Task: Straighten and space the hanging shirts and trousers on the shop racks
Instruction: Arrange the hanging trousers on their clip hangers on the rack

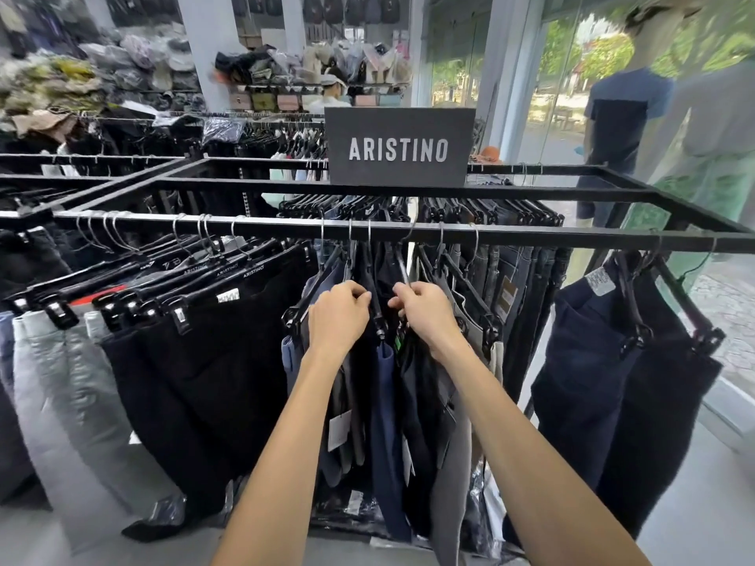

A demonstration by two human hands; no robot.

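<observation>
The left hand [339, 316] and right hand [421, 316] each grip black plastic clip hangers [375, 308] among tightly packed trousers [386, 402]. A black metal rail [531, 235] runs above the hands. Black trousers [196, 361] crowd left of them, and navy pairs [592, 381] hang well apart on the right.

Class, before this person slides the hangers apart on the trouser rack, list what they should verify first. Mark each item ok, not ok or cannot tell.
1. Left hand grips a hanger: ok.
2. Right hand grips the neighbouring hanger: ok.
3. Hooks sit over the front rail: ok.
4. Free rail to the right, before the dark navy trousers: ok.
5. Middle trousers evenly spaced: not ok, bunched together.
6. Clips behind the hands holding their waistbands: cannot tell.
</observation>
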